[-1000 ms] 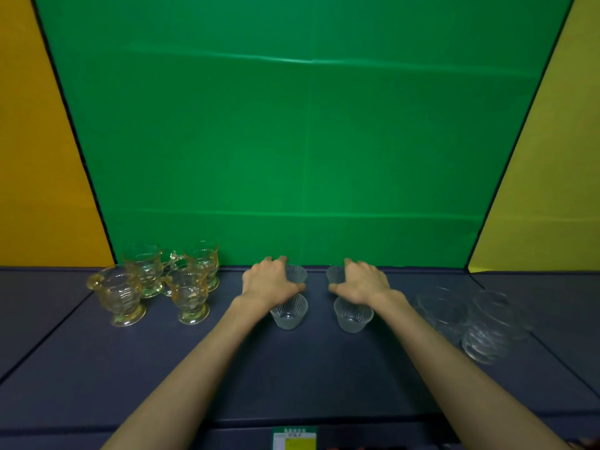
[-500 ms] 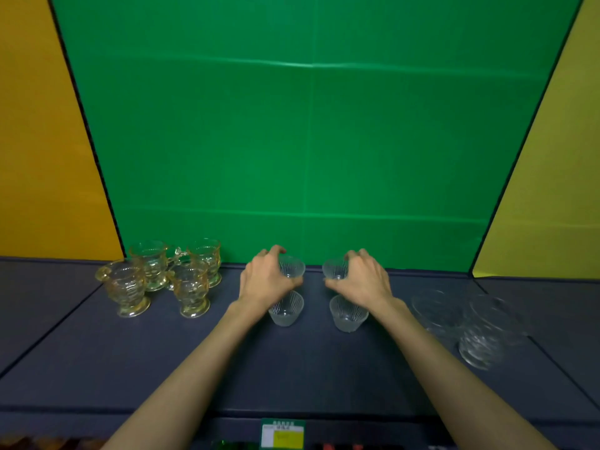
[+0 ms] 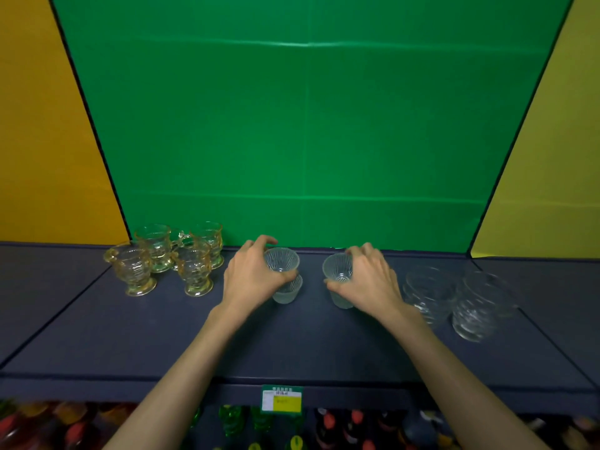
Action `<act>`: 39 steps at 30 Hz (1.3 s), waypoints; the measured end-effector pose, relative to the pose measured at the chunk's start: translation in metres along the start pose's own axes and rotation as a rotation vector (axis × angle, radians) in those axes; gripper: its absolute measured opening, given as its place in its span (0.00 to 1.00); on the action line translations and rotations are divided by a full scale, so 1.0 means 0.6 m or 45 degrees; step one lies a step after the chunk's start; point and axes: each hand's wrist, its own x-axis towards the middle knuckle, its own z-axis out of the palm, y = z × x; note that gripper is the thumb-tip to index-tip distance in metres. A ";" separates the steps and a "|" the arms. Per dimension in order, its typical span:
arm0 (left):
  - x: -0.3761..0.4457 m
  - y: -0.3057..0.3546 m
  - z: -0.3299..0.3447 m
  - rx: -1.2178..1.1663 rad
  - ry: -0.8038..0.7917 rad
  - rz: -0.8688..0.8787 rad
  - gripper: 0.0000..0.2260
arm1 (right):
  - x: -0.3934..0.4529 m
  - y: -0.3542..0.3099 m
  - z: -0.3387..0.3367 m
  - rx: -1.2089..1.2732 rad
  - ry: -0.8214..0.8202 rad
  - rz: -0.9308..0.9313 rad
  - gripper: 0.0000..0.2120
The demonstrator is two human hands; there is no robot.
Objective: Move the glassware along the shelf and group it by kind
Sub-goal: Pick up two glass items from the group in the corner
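Several small ribbed clear cups stand mid-shelf in two pairs. My left hand (image 3: 251, 274) grips the rear left cup (image 3: 281, 259); a second ribbed cup (image 3: 289, 292) stands just in front of it, half hidden by my thumb. My right hand (image 3: 368, 279) grips the rear right cup (image 3: 337, 266); another ribbed cup (image 3: 341, 300) sits under my palm. Several amber footed cups (image 3: 194, 271) cluster at the left. Clear ringed bowls (image 3: 428, 289) stand at the right.
The dark shelf (image 3: 292, 345) has a green back panel and yellow side panels. A price label (image 3: 281, 398) hangs on the front edge. Coloured glass items fill the lower shelf (image 3: 233, 423).
Both hands have closed round the rear ribbed cups and lifted them slightly; the rims now show tilted toward me. The camera has tipped down, showing the lower shelf.
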 end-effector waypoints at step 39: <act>-0.168 -0.047 0.030 -0.636 -0.079 -0.195 0.26 | -0.134 0.019 0.095 1.092 -0.110 0.169 0.28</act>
